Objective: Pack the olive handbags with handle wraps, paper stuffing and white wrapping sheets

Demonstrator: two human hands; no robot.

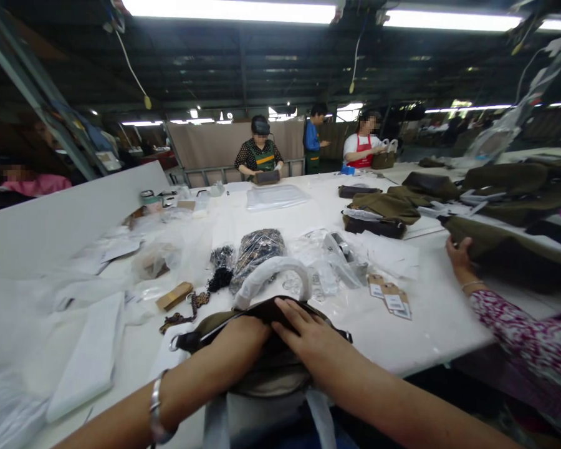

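Note:
An olive and dark brown handbag point(280, 377) lies unzipped at the table's near edge, its handle point(275, 269) wrapped in white material. My left hand point(247, 333) reaches into the bag's opening, and its fingers are hidden inside. Across the far rim of the opening rests my right hand point(302, 327), with its fingers spread against the dark edge. A bracelet circles my left wrist. Just beyond the bag are a plastic-wrapped bundle point(259, 249) and black cords point(220, 277).
Cardboard tags point(390, 297), a roll of tape point(341, 246) and a small tan box point(174, 296) lie around the bag. More olive bags point(509, 249) are piled right, where a person's hand point(460, 259) touches one. Several people work beyond the white table point(430, 337).

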